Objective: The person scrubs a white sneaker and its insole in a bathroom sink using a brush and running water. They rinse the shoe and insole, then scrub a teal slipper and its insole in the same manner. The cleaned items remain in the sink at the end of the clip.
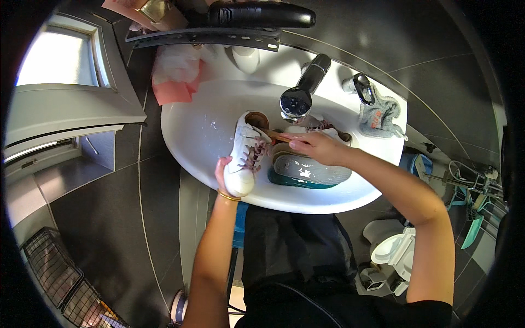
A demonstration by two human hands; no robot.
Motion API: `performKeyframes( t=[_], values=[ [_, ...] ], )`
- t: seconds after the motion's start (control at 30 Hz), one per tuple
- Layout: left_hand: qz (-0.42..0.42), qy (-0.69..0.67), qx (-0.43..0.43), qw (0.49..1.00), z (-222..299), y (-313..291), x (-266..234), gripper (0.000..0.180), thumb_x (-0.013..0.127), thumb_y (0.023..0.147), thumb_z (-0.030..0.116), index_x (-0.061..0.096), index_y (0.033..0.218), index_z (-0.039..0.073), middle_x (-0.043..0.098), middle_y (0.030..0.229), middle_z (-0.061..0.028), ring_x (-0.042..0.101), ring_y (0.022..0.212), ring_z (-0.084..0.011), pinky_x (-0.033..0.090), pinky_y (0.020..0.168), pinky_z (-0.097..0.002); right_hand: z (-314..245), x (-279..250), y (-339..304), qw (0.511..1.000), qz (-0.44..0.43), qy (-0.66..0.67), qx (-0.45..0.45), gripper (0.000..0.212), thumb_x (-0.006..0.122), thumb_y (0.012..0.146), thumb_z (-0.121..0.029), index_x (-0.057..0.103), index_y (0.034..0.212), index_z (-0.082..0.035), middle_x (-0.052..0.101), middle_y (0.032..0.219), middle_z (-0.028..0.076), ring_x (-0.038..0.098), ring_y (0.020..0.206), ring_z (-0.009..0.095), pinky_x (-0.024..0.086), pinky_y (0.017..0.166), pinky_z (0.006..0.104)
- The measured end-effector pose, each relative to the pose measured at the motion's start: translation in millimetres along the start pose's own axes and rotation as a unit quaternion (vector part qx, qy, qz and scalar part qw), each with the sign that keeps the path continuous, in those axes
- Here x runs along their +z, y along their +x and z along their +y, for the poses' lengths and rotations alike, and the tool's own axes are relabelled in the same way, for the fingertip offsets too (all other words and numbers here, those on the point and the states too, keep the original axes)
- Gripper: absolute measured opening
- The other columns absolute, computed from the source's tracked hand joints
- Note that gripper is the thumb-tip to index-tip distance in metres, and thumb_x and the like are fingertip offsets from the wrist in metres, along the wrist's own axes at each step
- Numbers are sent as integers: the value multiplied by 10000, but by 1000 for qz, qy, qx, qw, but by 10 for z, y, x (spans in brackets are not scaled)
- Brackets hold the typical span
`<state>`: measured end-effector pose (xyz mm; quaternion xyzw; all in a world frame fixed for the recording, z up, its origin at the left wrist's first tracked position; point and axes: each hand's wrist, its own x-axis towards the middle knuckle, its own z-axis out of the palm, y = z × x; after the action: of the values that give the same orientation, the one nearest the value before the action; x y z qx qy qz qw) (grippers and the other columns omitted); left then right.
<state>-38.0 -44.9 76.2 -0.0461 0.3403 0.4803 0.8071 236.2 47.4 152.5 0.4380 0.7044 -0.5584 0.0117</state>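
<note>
Within the curve of the white sink (328, 205), I see a teal tub (280, 179) of water right of centre; left of it, the white shoe (239, 148) is held up, toe toward the front edge. I expect it light, soft at the collar, stiffer underneath, slippery if wet; I'd grip around the sole near the toe. My left hand (221, 172) grasps its forefoot; my right hand's (318, 147) fingers clench a wooden handle (277, 135).

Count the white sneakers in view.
2: one sneaker held in the left grip; the other sneaker in the sink, beyond the right grip, partly hidden. No others show.
</note>
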Motion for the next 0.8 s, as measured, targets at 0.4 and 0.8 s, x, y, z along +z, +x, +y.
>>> performKeyframes(
  t=[0.4,0.8],
  values=[
    [140,34,9,990,-115,-22,149,529,443,781,399,568,1065,-29,646,822,-185,644,751,-329,538,699,-415,-264,515,209,987,64,101,107,396,460,945,-407,544,1299,-251,669,840,173,642,675,368,501,594,456],
    [130,250,144,949,42,188,123,742,467,780,152,252,1488,96,344,1469,-127,406,1285,-289,386,1015,-369,-372,431,-127,977,82,-107,166,430,438,963,-385,485,1360,-226,641,992,204,636,880,357,490,805,451]
  ],
)
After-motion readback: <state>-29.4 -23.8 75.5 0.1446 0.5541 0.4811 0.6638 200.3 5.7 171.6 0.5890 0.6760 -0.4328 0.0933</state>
